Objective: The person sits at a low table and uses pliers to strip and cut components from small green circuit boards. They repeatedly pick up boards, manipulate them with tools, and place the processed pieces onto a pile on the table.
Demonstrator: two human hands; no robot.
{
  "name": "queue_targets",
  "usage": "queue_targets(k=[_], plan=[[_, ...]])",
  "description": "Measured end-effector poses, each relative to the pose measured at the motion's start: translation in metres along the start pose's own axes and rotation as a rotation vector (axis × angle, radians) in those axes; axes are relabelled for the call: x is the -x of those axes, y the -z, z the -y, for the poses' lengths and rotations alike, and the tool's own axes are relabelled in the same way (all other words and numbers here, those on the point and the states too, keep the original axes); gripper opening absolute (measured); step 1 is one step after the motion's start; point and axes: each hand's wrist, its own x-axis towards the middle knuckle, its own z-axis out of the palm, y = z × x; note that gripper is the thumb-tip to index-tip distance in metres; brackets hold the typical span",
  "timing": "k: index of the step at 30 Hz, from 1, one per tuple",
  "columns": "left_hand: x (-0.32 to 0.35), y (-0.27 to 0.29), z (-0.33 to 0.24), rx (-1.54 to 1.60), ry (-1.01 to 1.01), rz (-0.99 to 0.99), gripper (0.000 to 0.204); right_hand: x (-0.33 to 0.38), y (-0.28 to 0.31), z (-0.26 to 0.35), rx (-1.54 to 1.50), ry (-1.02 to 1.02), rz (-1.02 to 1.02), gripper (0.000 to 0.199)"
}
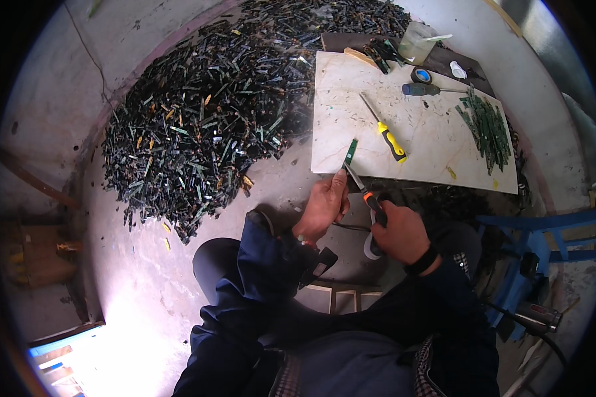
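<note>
My left hand (322, 206) is closed, thumb and fingers pinching the near end of a narrow green circuit board strip (351, 152) at the board's front edge. My right hand (402, 231) is wrapped round the black-and-orange handle of a tool with a slim metal shaft (355, 178). Its tip meets the strip beside my left thumb; whether it is a screwdriver or pliers I cannot tell. On the pale board (338, 119) ahead lies a yellow-and-black screwdriver (392, 142). Farther back rests a grey-blue screwdriver (422, 89). Several green strips (487, 129) are piled at the board's right.
A large heap of dark and green strips (212, 112) covers the floor at left and back. Behind the board's middle stand a blue-and-black tape roll (421, 76) and a clear plastic cup (416, 45). Blue stool-like furniture (523, 245) and a metal-ended tool (538, 316) are at right.
</note>
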Motion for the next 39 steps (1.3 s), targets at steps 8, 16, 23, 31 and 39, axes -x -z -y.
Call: queue_targets(k=[8,16,23,31,39], plan=[[-0.004,0.001,-0.006,-0.04,-0.011,0.055,0.054,0.002,0.02,-0.009,-1.605,-0.341,0.546,0.033],[0.0,0.002,-0.002,-0.001,-0.014,0.027,0.052,-0.002,0.023,-0.022,-0.909,-0.214,0.412,0.037],[-0.001,0.005,0.003,0.005,-0.064,0.008,0.05,0.003,0.003,-0.012,0.032,0.084,0.012,0.052],[0.002,0.004,0.002,-0.026,-0.117,-0.004,0.051,0.006,0.003,0.005,0.224,0.043,-0.1,0.051],[0.004,0.001,0.002,-0.083,-0.128,-0.021,0.051,0.006,0.003,0.011,0.229,0.009,-0.069,0.055]])
